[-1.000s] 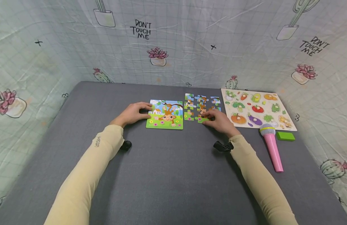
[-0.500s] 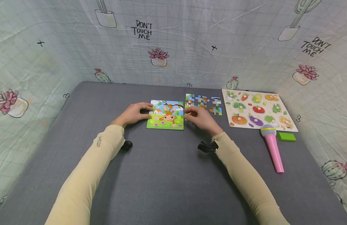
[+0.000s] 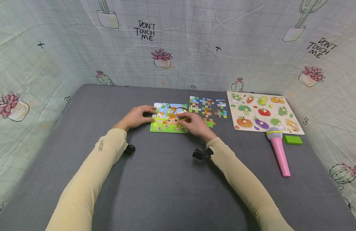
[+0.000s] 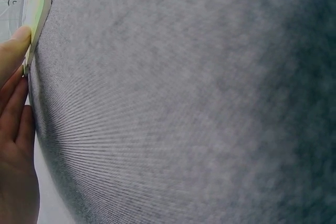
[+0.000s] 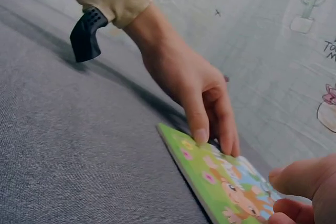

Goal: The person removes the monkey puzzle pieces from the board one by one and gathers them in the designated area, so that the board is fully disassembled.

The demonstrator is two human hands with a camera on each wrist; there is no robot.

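Observation:
My left hand (image 3: 137, 116) holds the left edge of a square monkey puzzle board (image 3: 166, 125), thumb near the front and fingers farther back. In the left wrist view, the thumb (image 4: 18, 43) presses the edge of that board (image 4: 42, 3). Over the board's right part reaches my right hand (image 3: 196, 124), thumb and fingertips apart and low over the monkey picture. No piece shows between them in the right wrist view, where this hand (image 5: 302, 187) is at lower right. Several loose jigsaw pieces (image 3: 207, 111) lie in rows right of the board, partly behind the right hand.
A white vegetable puzzle board (image 3: 254, 111) lies at the back right. In front of it are a pink toy microphone (image 3: 279, 155) and a green block (image 3: 292, 140). A patterned cloth (image 3: 189, 29) stands behind the grey table (image 3: 163, 183).
My right hand has moved left from the bottom-row loose pieces, past the board's right edge, to above the monkey picture. The left hand has stayed on the board's left edge.

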